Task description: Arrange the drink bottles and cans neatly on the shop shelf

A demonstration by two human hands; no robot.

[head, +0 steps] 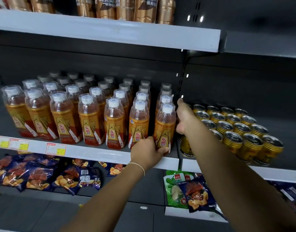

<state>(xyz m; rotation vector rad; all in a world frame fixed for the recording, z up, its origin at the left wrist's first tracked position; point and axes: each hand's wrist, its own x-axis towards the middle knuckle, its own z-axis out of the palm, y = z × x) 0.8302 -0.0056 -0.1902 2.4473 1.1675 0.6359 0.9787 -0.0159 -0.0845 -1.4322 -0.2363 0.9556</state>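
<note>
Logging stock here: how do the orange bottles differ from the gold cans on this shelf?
The orange bottles are tall plastic with white caps; the gold cans are short metal with pull-tab tops. Bottles fill the left bay, cans the right. The left hand grips a bottle, not a can. Both stand upright in rows.

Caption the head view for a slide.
Shelf tidying: left hand grips the front-right orange bottle; right hand reaches between bottle rows and gold cans.
</note>
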